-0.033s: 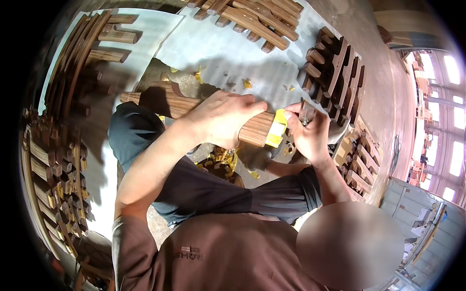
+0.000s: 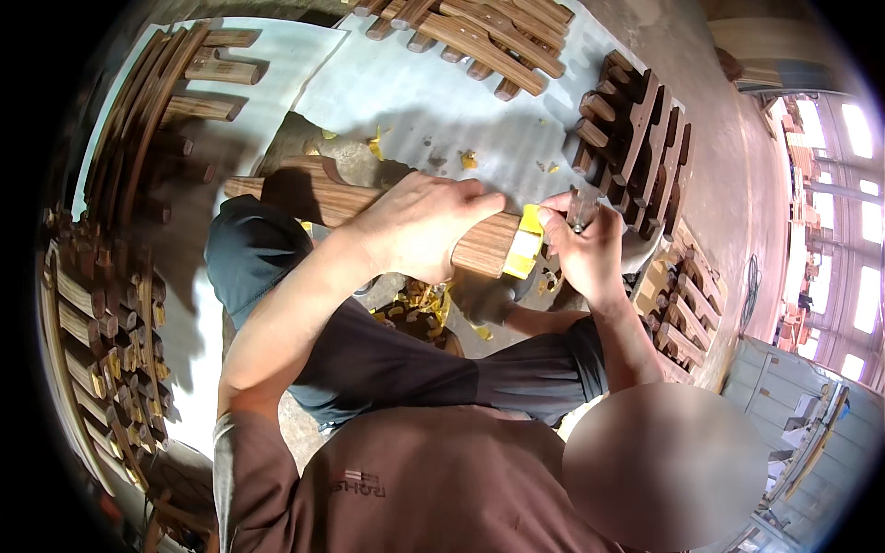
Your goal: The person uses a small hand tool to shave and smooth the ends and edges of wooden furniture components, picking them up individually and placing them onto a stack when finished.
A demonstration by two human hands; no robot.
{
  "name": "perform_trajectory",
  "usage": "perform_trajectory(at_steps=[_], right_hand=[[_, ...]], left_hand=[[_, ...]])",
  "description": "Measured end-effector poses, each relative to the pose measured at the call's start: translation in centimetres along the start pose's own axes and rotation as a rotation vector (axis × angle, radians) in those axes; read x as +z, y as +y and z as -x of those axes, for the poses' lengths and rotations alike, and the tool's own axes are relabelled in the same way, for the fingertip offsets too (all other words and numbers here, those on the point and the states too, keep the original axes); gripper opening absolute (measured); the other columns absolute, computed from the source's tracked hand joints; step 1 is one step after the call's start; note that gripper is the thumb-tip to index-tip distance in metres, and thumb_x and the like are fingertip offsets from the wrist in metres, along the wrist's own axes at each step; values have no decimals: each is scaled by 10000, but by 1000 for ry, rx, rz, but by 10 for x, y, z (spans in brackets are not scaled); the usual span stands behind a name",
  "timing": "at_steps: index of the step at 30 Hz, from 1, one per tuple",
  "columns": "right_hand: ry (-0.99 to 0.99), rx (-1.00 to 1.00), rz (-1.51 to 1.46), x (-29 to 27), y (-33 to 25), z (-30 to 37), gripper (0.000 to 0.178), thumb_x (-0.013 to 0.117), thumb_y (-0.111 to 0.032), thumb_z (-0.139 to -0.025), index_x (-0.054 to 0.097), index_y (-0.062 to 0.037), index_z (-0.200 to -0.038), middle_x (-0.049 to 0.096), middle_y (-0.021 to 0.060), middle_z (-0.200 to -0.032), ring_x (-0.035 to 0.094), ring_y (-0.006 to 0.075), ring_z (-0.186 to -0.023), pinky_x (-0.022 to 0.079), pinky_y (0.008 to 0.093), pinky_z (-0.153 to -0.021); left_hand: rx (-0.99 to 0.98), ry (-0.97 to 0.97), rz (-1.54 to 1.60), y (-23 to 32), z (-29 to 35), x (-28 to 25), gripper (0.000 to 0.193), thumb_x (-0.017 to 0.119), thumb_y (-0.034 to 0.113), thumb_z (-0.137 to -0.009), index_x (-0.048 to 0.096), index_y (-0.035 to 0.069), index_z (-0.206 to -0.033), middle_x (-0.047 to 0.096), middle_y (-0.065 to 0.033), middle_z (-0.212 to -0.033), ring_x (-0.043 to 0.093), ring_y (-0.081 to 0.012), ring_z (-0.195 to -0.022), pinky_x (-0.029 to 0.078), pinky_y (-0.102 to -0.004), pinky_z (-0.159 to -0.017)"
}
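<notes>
A long brown piece of shaped wood lies slantwise across my lap, its far-left end beyond my knee. My left hand is wrapped over it near its right end, thumb along the top. Yellow tape covers that right end, with a paler patch on its face. Close against the tape's upper edge, the thumb and forefinger of my right hand are pinched together. A small, shiny, partly see-through tool is tucked in the same hand; its exact kind cannot be made out.
Stacked shaped wood pieces stand at the right, with more wood at the far side and a rack-like pile at the left. Yellow scraps lie on the pale sheet, others below my hands.
My right hand and the shiny tool in it have turned very slightly. The wood and my left hand stay nearly where they were.
</notes>
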State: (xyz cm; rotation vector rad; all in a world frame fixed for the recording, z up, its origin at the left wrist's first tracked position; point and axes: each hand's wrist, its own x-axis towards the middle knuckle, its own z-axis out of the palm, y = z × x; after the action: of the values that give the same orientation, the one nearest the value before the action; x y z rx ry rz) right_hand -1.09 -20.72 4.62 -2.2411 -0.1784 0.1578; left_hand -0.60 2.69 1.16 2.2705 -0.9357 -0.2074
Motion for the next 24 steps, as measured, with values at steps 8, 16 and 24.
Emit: perform_trajectory(at_steps=[8,16,24], right_hand=[[-69,196,-210,4,13,5,104,542,20,-907,637,37,-870,647,57,-692,542,65,-529,426,224,-476],[-1,107,-619,-23,-17,45,19,590,26,-878,606,33,-872,613,75,-692,536,104,-529,427,252,-467],[592,-91,-494,-57,-6,64,152,694,-2,-855,666,55,-993,658,106,-734,623,141,-622,461,234,-509]], left_hand=[[-163,385,-71,-11,-6,-3,685,798,120,-529,519,135,-1155,598,-102,-1025,659,-359,-848,557,-452,-719],[-151,481,-94,-16,-19,2,662,805,127,-551,536,151,-1155,594,-116,-1002,674,-347,-843,547,-444,-702],[-173,660,-53,-30,-24,-13,641,809,146,-581,543,88,-1160,612,-155,-1044,675,-350,-914,557,-437,-770]])
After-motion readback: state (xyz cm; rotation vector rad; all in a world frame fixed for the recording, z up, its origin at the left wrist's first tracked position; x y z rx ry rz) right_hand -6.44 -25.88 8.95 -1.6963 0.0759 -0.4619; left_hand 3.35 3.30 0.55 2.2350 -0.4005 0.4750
